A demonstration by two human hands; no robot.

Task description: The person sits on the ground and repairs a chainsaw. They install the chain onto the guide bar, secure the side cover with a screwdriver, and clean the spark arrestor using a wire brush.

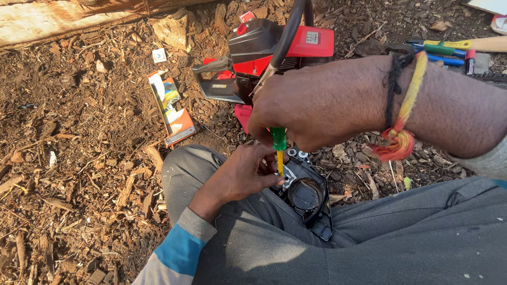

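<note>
Wood-chip ground (79, 174); right hand (311, 105) fingers grip screwdriver (278, 145), left hand (243, 174) fingers clasp black cover (309, 198); chainsaw (264, 58) behind.

— What is the person wearing on the legs?

— Grey trousers (401, 237), plain cloth, creasing into soft folds over both thighs and the knee.

— And on the arms?

— The left hand (240, 174) is coming out of a long sleeve (174, 253). A grey ribbed cuff is sitting at the wrist, a bright blue band is running above it, and paler grey cloth is showing further up. On the other side, only a sliver of grey cuff is peeking in at the picture's edge.

— Anything on the right hand (311, 105)?

— Its wrist is carrying a thin black cord (393, 84) and a yellow thread band (414, 87), which is ending in a frayed red and orange tassel.
</note>
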